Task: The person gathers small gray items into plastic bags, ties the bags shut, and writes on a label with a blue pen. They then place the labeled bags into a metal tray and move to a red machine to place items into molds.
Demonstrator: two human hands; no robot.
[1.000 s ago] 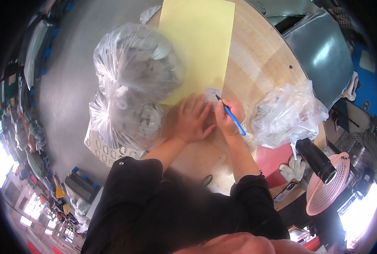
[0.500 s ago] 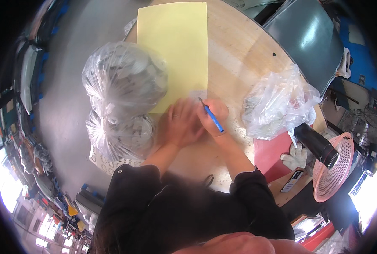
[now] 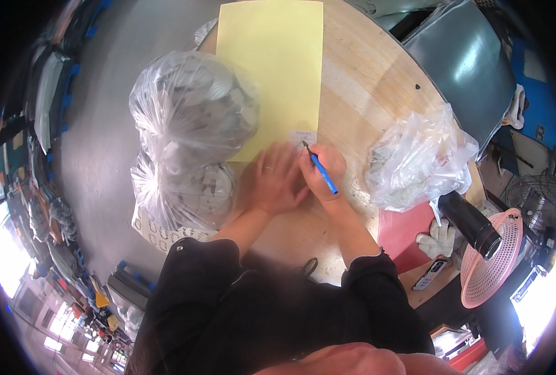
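A blue pen (image 3: 323, 173) is pinched in my right hand (image 3: 325, 172), its dark tip at a small white paper slip (image 3: 303, 137). The slip lies at the lower right corner of a large yellow sheet (image 3: 270, 69). My left hand (image 3: 277, 178) rests flat beside it, fingers stretched out near the sheet's lower edge, with a ring on one finger. Left of that hand, two tied clear plastic bags sit close together: a bigger bag (image 3: 193, 103) of pale pieces and a smaller bag (image 3: 190, 194) nearer me.
On the right of the wooden table (image 3: 362, 81) stand a crumpled clear bag (image 3: 418, 162), a black bottle (image 3: 468, 222) and a pink basket (image 3: 493, 262). A white glove (image 3: 437, 237) and a phone (image 3: 429, 274) lie nearby. Dark grey sheets (image 3: 462, 69) occupy the far right.
The view has shifted, so the table things appear farther right. My right hand still holds the pen at the slip, and the left hand stays beside it.
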